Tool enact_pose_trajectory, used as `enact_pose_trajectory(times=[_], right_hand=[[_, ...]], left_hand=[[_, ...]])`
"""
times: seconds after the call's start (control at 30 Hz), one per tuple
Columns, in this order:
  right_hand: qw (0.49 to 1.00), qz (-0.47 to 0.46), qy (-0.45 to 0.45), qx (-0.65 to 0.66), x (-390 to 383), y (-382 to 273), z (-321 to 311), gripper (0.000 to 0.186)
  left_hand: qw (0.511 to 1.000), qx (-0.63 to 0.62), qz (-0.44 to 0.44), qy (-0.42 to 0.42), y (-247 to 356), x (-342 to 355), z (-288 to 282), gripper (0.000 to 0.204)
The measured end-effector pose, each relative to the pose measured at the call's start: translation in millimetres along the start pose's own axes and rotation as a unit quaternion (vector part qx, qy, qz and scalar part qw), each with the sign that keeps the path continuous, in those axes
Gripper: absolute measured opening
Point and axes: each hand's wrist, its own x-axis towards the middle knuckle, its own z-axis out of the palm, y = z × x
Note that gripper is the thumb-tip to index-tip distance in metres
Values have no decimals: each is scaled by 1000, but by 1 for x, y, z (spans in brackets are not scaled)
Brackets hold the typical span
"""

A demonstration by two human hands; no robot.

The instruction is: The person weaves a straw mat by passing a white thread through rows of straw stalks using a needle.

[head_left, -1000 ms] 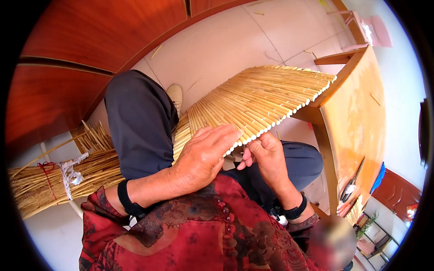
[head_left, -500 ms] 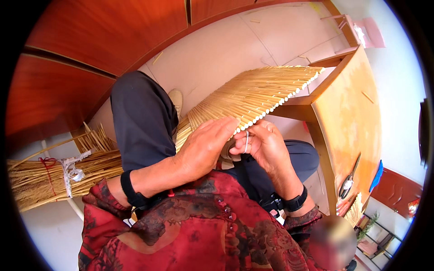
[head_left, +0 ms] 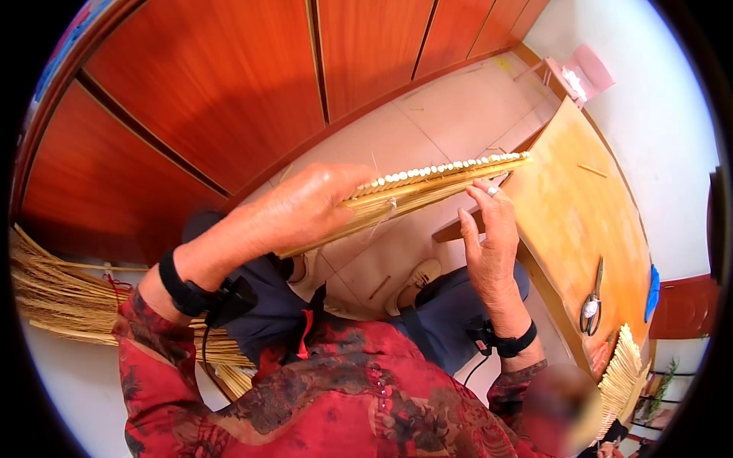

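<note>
A mat of yellow stalks (head_left: 416, 192) bound side by side is raised in front of me, its white cut ends in a row along the upper far edge. My left hand (head_left: 324, 200) is closed round the mat's left part, its fingers partly hidden behind it. At the right part, the ringed fingers of my right hand (head_left: 492, 237) touch the lower edge, while the thumb stands apart from them, off the mat. A white knot of thread (head_left: 393, 203) and loose thread ends show on the near face.
To the right stands a wooden table (head_left: 569, 206) with black scissors (head_left: 592, 305), a loose stalk piece (head_left: 592, 169) and a blue item (head_left: 653, 293). Another stalk mat (head_left: 620, 382) is at lower right. Bundled stalks (head_left: 69, 294) lie left. Red cabinets (head_left: 214, 76) and a pink chair (head_left: 584, 72) are beyond.
The mat has been lifted and tilted, so its near face now shows. My left hand has moved up and left; my right hand has shifted right along the edge, its thumb now apart.
</note>
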Motion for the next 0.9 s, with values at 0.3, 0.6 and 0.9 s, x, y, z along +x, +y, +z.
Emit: enact_pose_trajectory(times=[0.3, 0.6, 0.9], right_hand=[[988, 11, -15, 151, 35, -41, -13, 19], [880, 56, -359, 305, -15, -76, -9, 13], [837, 45, -385, 387, -46, -103, 20, 12]], left_hand=[[973, 223, 23, -59, 28, -37, -55, 33], [914, 340, 198, -104, 31, -114, -27, 29], [910, 334, 235, -71, 12, -152, -1, 20]])
